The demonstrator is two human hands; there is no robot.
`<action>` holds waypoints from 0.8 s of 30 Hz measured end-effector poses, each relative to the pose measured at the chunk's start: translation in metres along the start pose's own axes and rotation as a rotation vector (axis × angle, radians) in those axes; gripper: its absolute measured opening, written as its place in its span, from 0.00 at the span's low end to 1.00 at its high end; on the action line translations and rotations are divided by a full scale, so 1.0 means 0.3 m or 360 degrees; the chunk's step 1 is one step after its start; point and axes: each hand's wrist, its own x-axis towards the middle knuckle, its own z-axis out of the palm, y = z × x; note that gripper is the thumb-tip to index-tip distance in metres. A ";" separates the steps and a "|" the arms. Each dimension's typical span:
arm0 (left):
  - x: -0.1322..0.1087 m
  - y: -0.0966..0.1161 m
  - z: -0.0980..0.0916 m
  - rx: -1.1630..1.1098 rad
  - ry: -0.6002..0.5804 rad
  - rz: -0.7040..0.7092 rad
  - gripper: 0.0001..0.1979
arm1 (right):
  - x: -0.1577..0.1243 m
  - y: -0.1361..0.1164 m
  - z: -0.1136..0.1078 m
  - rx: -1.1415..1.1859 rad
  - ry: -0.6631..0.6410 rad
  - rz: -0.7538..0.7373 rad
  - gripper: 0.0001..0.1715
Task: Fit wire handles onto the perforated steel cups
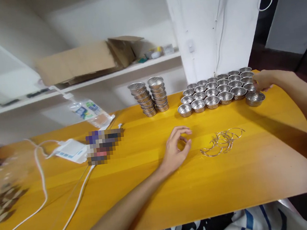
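My right hand [264, 80] is at the right end of a group of small perforated metal cups [225, 98]. Its fingers are curled down by the rims, and what they grip, if anything, is hidden. Just below those fingers, one cup [255, 98] stands a little apart from the front row. Over the middle of the table, my left hand [176, 147] is open, with fingers bent, thumb apart and nothing in it. To its right lies a loose tangle of thin, curved metal wires [222, 142].
Two stacks of similar cups [147, 100] stand near the yellow table's [139, 189] back edge. On the left are a plastic bottle [91, 112], a white box with cables [72, 151] and a clear bag [3, 178]. A cardboard box [79, 62] sits on the shelf behind.
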 end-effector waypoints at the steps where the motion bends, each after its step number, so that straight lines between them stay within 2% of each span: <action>1: 0.000 0.000 0.000 0.0005 0.0000 0.0003 0.10 | 0.004 0.000 0.001 -0.0010 0.0016 0.0008 0.06; 4: 0.001 0.002 0.001 0.0016 0.0002 0.0008 0.11 | 0.013 0.001 0.003 -0.0056 0.0139 0.0006 0.04; 8: 0.002 0.009 0.005 0.0023 -0.0013 0.0015 0.11 | 0.012 0.006 0.006 -0.0094 0.0272 -0.0106 0.12; 11: 0.001 0.015 0.005 0.0031 -0.0015 -0.0001 0.11 | 0.017 0.011 0.014 -0.0101 0.0295 -0.0178 0.18; 17: 0.002 0.031 0.000 0.0064 -0.0008 -0.0020 0.10 | 0.061 0.021 0.043 -0.0098 0.0304 -0.0245 0.22; 22: 0.006 0.039 -0.002 0.0069 -0.0020 -0.0018 0.11 | 0.064 0.007 0.053 -0.0069 0.0327 -0.0348 0.33; 24: 0.006 0.038 -0.003 0.0078 -0.0018 -0.0012 0.10 | 0.051 -0.005 0.050 -0.0069 0.0324 -0.0398 0.32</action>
